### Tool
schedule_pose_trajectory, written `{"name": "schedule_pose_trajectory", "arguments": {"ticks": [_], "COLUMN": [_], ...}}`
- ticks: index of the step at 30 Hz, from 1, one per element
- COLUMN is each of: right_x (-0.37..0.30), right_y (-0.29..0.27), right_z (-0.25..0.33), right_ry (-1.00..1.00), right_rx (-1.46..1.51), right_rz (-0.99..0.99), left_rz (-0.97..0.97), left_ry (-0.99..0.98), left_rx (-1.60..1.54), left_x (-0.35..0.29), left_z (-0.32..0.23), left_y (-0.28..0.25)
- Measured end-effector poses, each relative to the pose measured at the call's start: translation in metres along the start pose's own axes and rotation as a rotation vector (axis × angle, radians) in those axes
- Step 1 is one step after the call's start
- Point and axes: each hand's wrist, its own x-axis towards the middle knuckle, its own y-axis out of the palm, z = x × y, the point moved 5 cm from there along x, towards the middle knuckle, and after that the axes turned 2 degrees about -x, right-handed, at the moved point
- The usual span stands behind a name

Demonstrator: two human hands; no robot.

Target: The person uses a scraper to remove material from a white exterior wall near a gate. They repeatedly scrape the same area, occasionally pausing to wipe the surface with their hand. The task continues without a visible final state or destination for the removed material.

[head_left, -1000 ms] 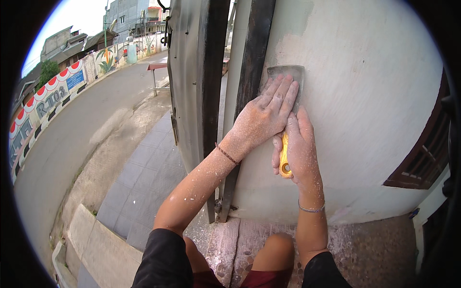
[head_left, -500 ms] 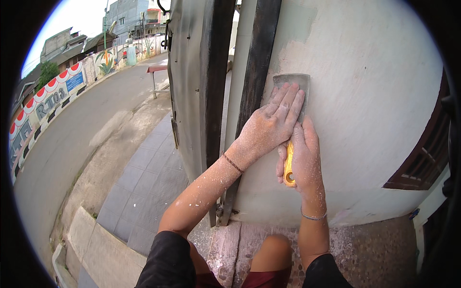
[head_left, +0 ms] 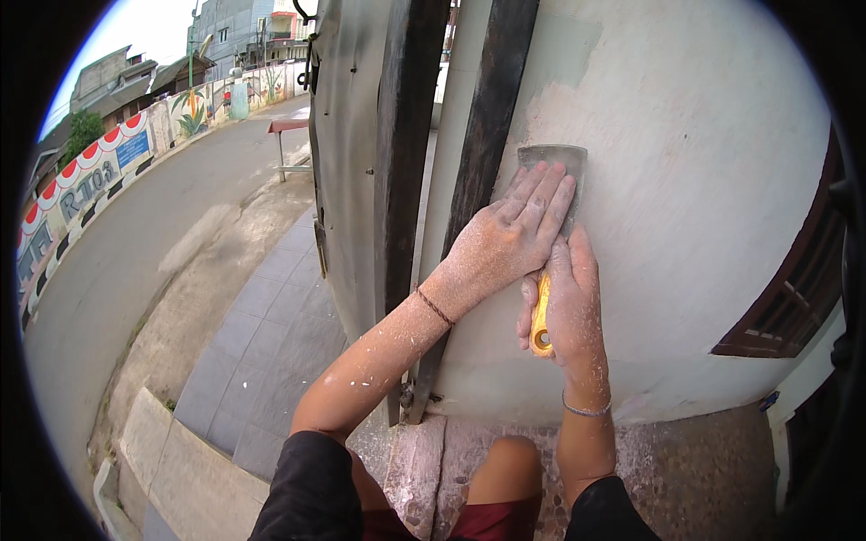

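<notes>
A scraper with a wide grey metal blade (head_left: 566, 157) and a yellow handle (head_left: 540, 317) is against the pale wall (head_left: 672, 243), blade upward. My right hand (head_left: 577, 293) is wrapped round the handle, which shows between thumb and fingers. Over the blade lies my left hand (head_left: 510, 233), its fingers stretched flat and pointing up the wall. The left palm overlaps the right hand's fingertips and hides the lower blade. White dust covers both hands and forearms. Above the blade, a greyish patch (head_left: 564, 54) and a faint pinkish area mark the wall.
A dark post (head_left: 483, 135) stands close left of my hands, beside a metal gate panel (head_left: 347, 162). A brown-framed window (head_left: 776, 307) is at the right. Grey tiles (head_left: 262, 343), a road (head_left: 171, 230) and a painted wall (head_left: 135, 149) lie left.
The view has shifted slightly. Both hands keep the same hold on the scraper, which sits almost in the same place on the wall, perhaps a touch farther right.
</notes>
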Motion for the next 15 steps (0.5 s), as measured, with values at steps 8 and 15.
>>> {"name": "schedule_pose_trajectory", "arguments": {"ticks": [8, 15], "right_x": [0.001, 0.003], "right_y": [-0.002, 0.002], "right_z": [-0.002, -0.008], "right_ry": [0.002, 0.027], "right_rx": [-0.021, 0.011], "right_rz": [0.036, 0.035], "left_rz": [-0.121, -0.084], "left_ry": [-0.011, -0.072], "left_rx": [-0.082, -0.057], "left_x": [-0.002, -0.002], "left_z": [0.001, 0.003], "left_y": [-0.005, -0.007]}}
